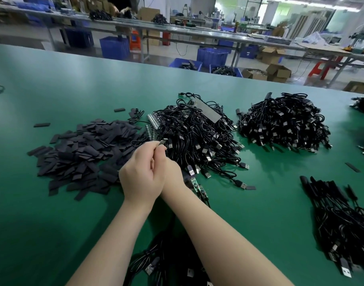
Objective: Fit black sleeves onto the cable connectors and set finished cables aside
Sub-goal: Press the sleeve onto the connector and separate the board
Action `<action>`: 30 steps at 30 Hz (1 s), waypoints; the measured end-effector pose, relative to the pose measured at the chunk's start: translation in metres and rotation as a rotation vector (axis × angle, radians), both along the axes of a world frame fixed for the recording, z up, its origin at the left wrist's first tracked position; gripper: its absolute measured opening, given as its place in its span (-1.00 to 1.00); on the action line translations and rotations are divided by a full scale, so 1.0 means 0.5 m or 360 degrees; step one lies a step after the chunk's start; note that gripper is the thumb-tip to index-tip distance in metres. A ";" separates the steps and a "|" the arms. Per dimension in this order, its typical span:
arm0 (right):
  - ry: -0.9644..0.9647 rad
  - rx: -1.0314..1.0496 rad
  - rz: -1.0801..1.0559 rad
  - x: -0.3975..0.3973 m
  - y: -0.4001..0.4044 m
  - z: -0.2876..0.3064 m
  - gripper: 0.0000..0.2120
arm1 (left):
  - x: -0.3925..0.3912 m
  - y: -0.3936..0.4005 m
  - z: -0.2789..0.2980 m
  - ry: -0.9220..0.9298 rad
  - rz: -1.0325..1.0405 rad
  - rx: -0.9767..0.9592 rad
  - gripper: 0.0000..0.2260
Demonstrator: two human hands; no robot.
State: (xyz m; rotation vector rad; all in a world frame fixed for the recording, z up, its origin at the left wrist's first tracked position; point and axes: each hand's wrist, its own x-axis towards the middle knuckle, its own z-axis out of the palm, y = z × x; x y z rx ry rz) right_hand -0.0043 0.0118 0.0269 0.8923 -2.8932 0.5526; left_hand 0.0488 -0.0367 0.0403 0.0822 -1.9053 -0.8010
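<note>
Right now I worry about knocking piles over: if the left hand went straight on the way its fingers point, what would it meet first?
The left hand points up and away toward the middle cable pile, so it would probably meet those cables first. Depth is unclear from this single view.

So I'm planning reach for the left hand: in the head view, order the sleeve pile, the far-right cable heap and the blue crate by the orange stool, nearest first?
From the left hand:
1. Sleeve pile, just to its left on the table.
2. Far-right cable heap, across the table to the right.
3. Blue crate, on the floor beyond the table.
</note>
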 end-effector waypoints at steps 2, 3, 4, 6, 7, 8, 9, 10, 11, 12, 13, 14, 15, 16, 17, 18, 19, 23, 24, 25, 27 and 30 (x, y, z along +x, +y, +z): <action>0.0032 -0.0191 -0.0056 0.002 0.012 0.002 -0.85 | 0.004 0.004 0.003 0.0012 0.0051 -0.0086 -0.67; -0.0049 -0.0447 -0.0121 0.007 0.019 0.004 -0.78 | 0.005 0.003 0.005 0.0016 0.0082 -0.0137 -0.69; -0.0224 -0.0814 -0.0171 0.012 0.028 0.008 -0.73 | 0.005 0.001 0.006 0.0003 0.0108 -0.0187 -0.69; -0.0557 -0.1338 -0.0203 0.018 0.055 0.015 -0.71 | 0.004 0.000 0.005 -0.0122 0.0138 -0.0257 -0.69; -0.0646 -0.1469 -0.0221 0.020 0.071 0.016 -0.73 | 0.004 0.002 0.003 -0.0242 0.0138 -0.0277 -0.69; -0.0724 -0.1597 -0.0266 0.022 0.090 0.017 -0.80 | 0.003 0.005 0.000 -0.0391 0.0130 -0.0290 -0.69; -0.0777 -0.1733 -0.0347 0.021 0.110 0.019 -0.88 | 0.001 0.007 -0.005 -0.0552 0.0104 -0.0298 -0.69; -0.0805 -0.1870 -0.0449 0.018 0.134 0.019 -0.95 | -0.004 0.009 -0.012 -0.0707 0.0036 -0.0301 -0.68; -0.0818 -0.1999 -0.0546 0.015 0.160 0.019 -0.96 | -0.010 0.009 -0.020 -0.0840 -0.0076 -0.0317 -0.66; -0.0818 -0.2110 -0.0623 0.013 0.189 0.017 -0.97 | -0.016 0.010 -0.027 -0.0947 -0.0239 -0.0348 -0.65; -0.0798 -0.2197 -0.0680 0.015 0.218 0.014 -0.98 | -0.021 0.012 -0.034 -0.1052 -0.0442 -0.0374 -0.65; -0.0769 -0.2264 -0.0717 0.020 0.245 0.008 -0.97 | -0.024 0.017 -0.039 -0.1145 -0.0651 -0.0373 -0.69; -0.0744 -0.2298 -0.0740 0.027 0.268 0.000 -0.93 | -0.026 0.021 -0.044 -0.1211 -0.0825 -0.0349 -0.75; -0.0724 -0.2294 -0.0761 0.037 0.285 -0.011 -0.88 | -0.028 0.026 -0.048 -0.1251 -0.0940 -0.0312 -0.80; -0.0702 -0.2258 -0.0780 0.047 0.297 -0.023 -0.85 | -0.028 0.031 -0.051 -0.1261 -0.0989 -0.0273 -0.79; -0.0677 -0.2211 -0.0794 0.058 0.302 -0.034 -0.83 | -0.027 0.035 -0.054 -0.1245 -0.0997 -0.0234 -0.77; -0.0646 -0.2175 -0.0800 0.066 0.304 -0.043 -0.84 | -0.025 0.040 -0.055 -0.1213 -0.0975 -0.0213 -0.77; -0.0574 -0.2160 -0.0769 0.077 0.294 -0.051 -0.88 | -0.012 0.053 -0.054 -0.1159 -0.0913 -0.0256 -0.74; -0.0571 -0.2139 -0.0761 0.078 0.293 -0.051 -0.86 | -0.010 0.056 -0.055 -0.1151 -0.0904 -0.0297 -0.72; -0.0572 -0.2115 -0.0752 0.080 0.292 -0.053 -0.85 | -0.008 0.058 -0.056 -0.1142 -0.0886 -0.0329 -0.72; -0.0594 -0.2081 -0.0704 0.085 0.296 -0.057 -0.83 | -0.005 0.063 -0.058 -0.1128 -0.0849 -0.0338 -0.72; -0.0644 -0.2043 -0.0630 0.086 0.301 -0.055 -0.79 | 0.001 0.070 -0.064 -0.1110 -0.0869 -0.0334 -0.73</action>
